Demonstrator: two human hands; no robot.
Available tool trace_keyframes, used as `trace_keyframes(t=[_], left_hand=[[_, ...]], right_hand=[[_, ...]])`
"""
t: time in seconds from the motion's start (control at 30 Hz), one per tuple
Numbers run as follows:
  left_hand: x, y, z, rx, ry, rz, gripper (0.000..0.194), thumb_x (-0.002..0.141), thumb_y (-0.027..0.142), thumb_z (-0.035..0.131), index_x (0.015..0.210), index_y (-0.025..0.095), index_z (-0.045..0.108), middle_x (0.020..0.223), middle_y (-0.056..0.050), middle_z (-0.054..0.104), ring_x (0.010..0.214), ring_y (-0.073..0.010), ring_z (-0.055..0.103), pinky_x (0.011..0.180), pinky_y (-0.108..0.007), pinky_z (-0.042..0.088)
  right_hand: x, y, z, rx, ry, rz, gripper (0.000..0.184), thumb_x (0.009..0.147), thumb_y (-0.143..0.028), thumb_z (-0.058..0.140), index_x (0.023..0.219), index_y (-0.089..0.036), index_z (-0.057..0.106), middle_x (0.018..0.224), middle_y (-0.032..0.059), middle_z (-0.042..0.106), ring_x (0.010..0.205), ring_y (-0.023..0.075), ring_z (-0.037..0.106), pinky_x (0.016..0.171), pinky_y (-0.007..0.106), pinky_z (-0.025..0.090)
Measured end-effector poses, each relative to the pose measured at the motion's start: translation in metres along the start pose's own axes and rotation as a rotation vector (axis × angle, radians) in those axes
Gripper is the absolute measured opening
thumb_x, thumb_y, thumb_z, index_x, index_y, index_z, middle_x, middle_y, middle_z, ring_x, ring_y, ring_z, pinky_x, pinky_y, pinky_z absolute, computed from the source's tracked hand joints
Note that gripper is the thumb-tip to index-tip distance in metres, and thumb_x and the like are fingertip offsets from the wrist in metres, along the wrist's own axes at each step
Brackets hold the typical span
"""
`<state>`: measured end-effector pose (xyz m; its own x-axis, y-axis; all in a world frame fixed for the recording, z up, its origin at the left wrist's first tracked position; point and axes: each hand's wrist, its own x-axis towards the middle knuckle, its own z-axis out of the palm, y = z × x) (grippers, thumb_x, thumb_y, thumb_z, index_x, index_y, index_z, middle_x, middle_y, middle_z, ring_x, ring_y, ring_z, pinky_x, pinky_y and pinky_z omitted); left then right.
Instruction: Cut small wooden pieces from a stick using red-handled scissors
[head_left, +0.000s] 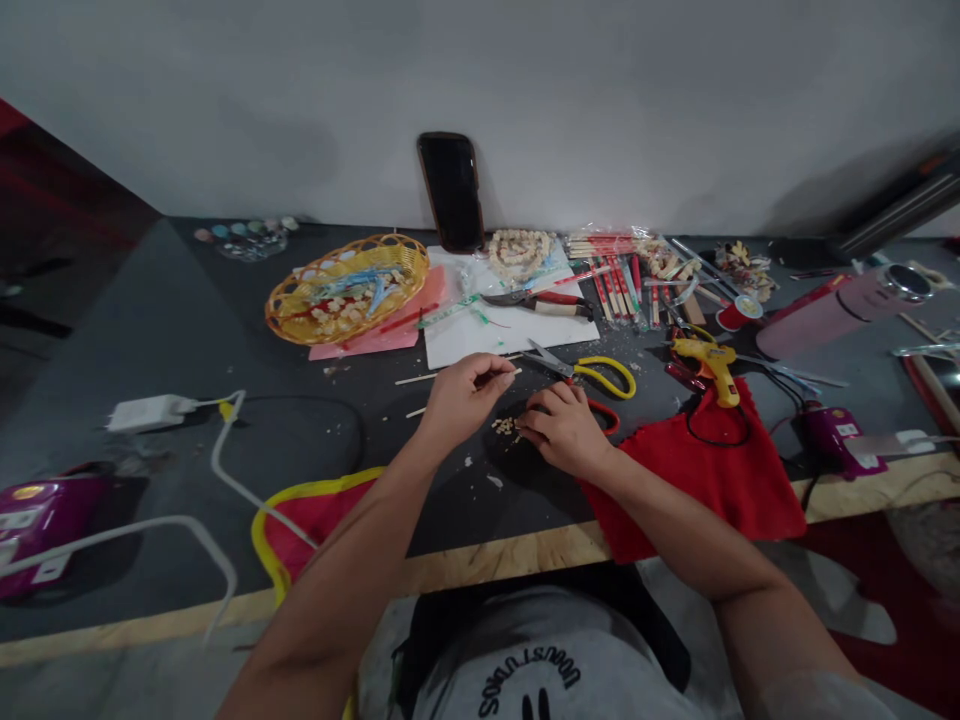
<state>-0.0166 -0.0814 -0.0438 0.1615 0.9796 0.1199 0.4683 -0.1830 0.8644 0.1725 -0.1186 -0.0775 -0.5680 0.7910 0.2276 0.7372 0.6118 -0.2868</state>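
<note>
My left hand (463, 396) is pinched round a thin wooden stick (502, 375) that pokes out to the right, just above the dark table (187, 330). My right hand (564, 428) rests curled on the table beside it, fingertips pressed together at a small heap of pale wood bits (505, 426); what it grips is hidden. Yellow-handled scissors (592, 372) lie right behind my right hand. More loose sticks (417, 379) lie to the left of my left hand.
A woven yellow basket (346, 287) of scraps sits back left, a phone (451, 190) leans on the wall, white paper (495, 325) with pruning shears (536, 301), chopstick bundles (619, 280), a yellow glue gun (711, 362) on red cloth (712, 470), a white charger and cable (154, 411) left.
</note>
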Motion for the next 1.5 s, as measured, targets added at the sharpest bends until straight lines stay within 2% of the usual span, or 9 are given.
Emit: trace_keyframes(t=[0.33,0.57,0.63,0.73,0.83,0.93,1.13,1.5], left_hand=[[0.0,0.001,0.001,0.022,-0.03,-0.034,0.023,0.081,0.034,0.058,0.091,0.017,0.07,0.087,-0.004,0.074,0.074,-0.0167,0.064,0.066,-0.026,0.048],[0.001,0.0,0.002,0.008,-0.045,-0.03,0.023,0.081,0.034,0.058,0.092,0.017,0.07,0.089,-0.004,0.073,0.077,-0.0165,0.064,0.069,-0.026,0.049],[0.0,0.0,0.001,0.008,-0.041,-0.029,0.023,0.081,0.034,0.058,0.092,0.017,0.07,0.089,-0.004,0.073,0.077,-0.0166,0.064,0.07,-0.026,0.048],[0.0,0.0,0.001,-0.001,-0.054,-0.029,0.024,0.081,0.034,0.058,0.092,0.017,0.07,0.087,-0.004,0.073,0.075,-0.0164,0.063,0.069,-0.026,0.047],[-0.001,0.003,0.0,-0.004,-0.105,-0.044,0.025,0.081,0.034,0.058,0.092,0.016,0.071,0.083,-0.003,0.072,0.068,-0.0148,0.059,0.063,-0.025,0.044],[-0.002,0.006,0.002,-0.009,-0.163,-0.058,0.026,0.081,0.036,0.057,0.091,0.016,0.071,0.079,-0.003,0.071,0.064,-0.0138,0.057,0.06,-0.025,0.042],[-0.003,0.008,0.008,0.053,-0.243,-0.043,0.026,0.082,0.038,0.056,0.089,0.018,0.071,0.079,-0.002,0.072,0.068,-0.0154,0.06,0.062,-0.025,0.043],[-0.005,0.007,0.012,0.053,-0.277,-0.039,0.027,0.083,0.039,0.056,0.091,0.018,0.071,0.084,-0.003,0.073,0.074,-0.0165,0.063,0.066,-0.025,0.045]], right_hand=[[0.002,-0.005,0.004,-0.051,-0.035,-0.011,0.018,0.094,-0.027,0.053,0.099,-0.027,0.07,0.106,0.0059,0.065,0.101,0.0233,0.045,0.084,0.04,0.031],[0.004,-0.007,0.008,-0.072,-0.037,-0.022,0.017,0.093,-0.02,0.052,0.101,-0.023,0.067,0.109,0.0069,0.066,0.102,0.0255,0.046,0.081,0.041,0.035],[0.005,-0.003,0.008,-0.015,0.014,-0.007,0.015,0.094,-0.021,0.051,0.098,-0.021,0.065,0.107,0.0085,0.066,0.101,0.0251,0.048,0.083,0.042,0.038],[0.007,0.004,0.004,0.179,0.167,0.022,0.015,0.094,-0.015,0.047,0.091,-0.02,0.062,0.096,0.0083,0.067,0.093,0.0218,0.054,0.085,0.039,0.044],[0.007,0.01,-0.004,0.371,0.345,0.058,0.015,0.093,-0.012,0.046,0.089,-0.021,0.057,0.088,0.006,0.065,0.087,0.0194,0.058,0.081,0.035,0.048],[0.005,0.012,-0.01,0.441,0.439,0.08,0.011,0.092,-0.015,0.048,0.088,-0.022,0.054,0.086,0.0046,0.064,0.085,0.0187,0.059,0.077,0.033,0.05],[0.003,0.009,-0.01,0.423,0.443,0.126,0.005,0.089,-0.019,0.054,0.091,-0.023,0.053,0.085,0.0041,0.063,0.082,0.0193,0.06,0.075,0.034,0.05],[0.003,0.007,-0.009,0.446,0.407,0.175,0.003,0.088,-0.02,0.056,0.089,-0.022,0.054,0.085,0.0042,0.064,0.08,0.0192,0.061,0.075,0.034,0.05]])
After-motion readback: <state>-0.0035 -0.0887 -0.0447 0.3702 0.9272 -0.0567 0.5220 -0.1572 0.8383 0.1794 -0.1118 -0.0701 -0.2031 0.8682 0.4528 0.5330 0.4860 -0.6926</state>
